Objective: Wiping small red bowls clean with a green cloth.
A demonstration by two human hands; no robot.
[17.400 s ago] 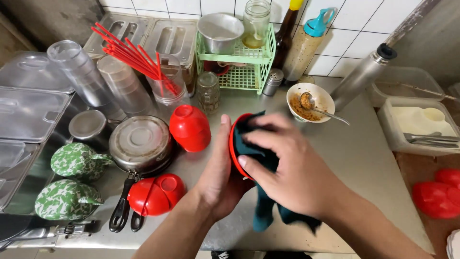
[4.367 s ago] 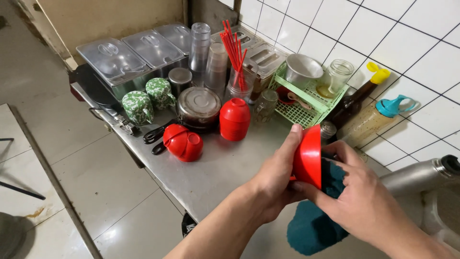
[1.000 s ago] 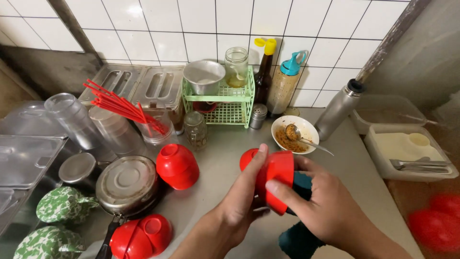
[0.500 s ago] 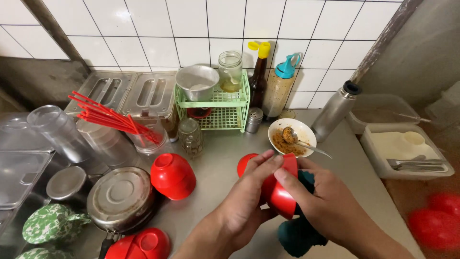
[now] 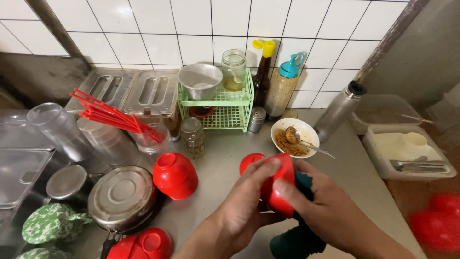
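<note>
Taking the green rack (image 5: 218, 108) at the back of the steel counter (image 5: 225, 153) as my marker: far to its left I see clear plastic cups (image 5: 57, 132) lying stacked, and a glass of red chopsticks (image 5: 115, 119) just left of the rack. Below and left of the rack sits a round metal lid (image 5: 122, 196), and beside that an upturned red bowl (image 5: 175, 175). On top of the rack I make out a steel bowl (image 5: 200, 79) and a glass jar (image 5: 234, 69).

Well in front of the rack, over the counter, my left hand (image 5: 242, 211) has its fingers curled tight around the rim of a red bowl held on edge (image 5: 278, 187). My right hand (image 5: 328, 211) clamps the same bowl from the other side, thumb pressed on its outer wall, with a dark teal cloth (image 5: 297, 240) bunched under the palm. Another red piece (image 5: 249, 160) lies on the counter just behind the held bowl.

Right of the rack I see a white dish of brown paste with a spoon (image 5: 294, 136), then a steel flask (image 5: 339, 111).
</note>
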